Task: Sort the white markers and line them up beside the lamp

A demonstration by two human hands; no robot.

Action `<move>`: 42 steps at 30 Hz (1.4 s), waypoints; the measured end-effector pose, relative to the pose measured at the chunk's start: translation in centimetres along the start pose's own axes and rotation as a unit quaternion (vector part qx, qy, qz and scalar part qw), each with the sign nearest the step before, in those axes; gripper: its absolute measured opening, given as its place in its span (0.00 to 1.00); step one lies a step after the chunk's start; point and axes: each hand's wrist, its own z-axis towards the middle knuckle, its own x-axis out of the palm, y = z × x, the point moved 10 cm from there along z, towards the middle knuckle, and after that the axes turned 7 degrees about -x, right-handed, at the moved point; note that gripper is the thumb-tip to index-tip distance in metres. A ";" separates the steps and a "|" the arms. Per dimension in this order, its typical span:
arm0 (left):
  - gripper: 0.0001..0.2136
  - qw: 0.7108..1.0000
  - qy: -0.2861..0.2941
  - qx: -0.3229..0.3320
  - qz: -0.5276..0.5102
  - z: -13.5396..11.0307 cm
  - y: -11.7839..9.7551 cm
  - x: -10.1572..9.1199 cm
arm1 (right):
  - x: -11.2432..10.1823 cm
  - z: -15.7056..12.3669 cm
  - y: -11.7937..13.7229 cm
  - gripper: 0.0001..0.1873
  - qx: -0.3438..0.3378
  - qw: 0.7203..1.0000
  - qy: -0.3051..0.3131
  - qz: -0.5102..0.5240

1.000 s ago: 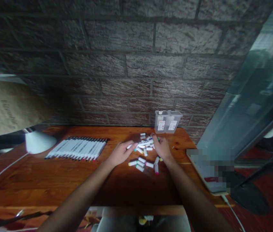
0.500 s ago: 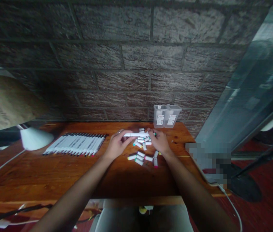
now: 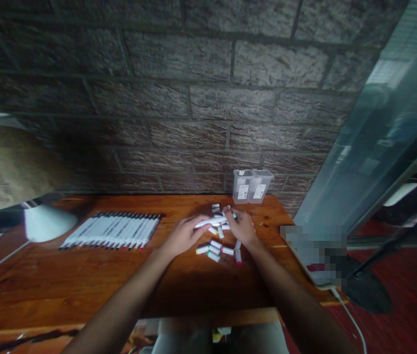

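My left hand (image 3: 184,235) and my right hand (image 3: 242,226) meet over a heap of loose marker caps (image 3: 220,246) on the wooden table (image 3: 83,275). Between them they hold one white marker (image 3: 212,221), slanted, its right end at my right fingertips. The fingers of both hands are pinched on it. The caps are white with coloured ends and lie scattered below and behind the hands.
A row of several white markers (image 3: 110,229) lies side by side at the left. A white lamp head (image 3: 46,222) sits further left. Two clear plastic boxes (image 3: 252,186) stand against the brick wall. A tablet with a cable (image 3: 313,255) lies at the right edge.
The marker was lifted from the cap heap and held level between both hands; now it is tilted and lower, with my right hand closer to its end. The view shifted slightly.
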 end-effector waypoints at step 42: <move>0.14 0.998 -0.051 0.020 -0.018 0.2 0.0 -1.4 | 0.8 1.8 -0.5 0.30 0.002 1.000 0.013 -0.024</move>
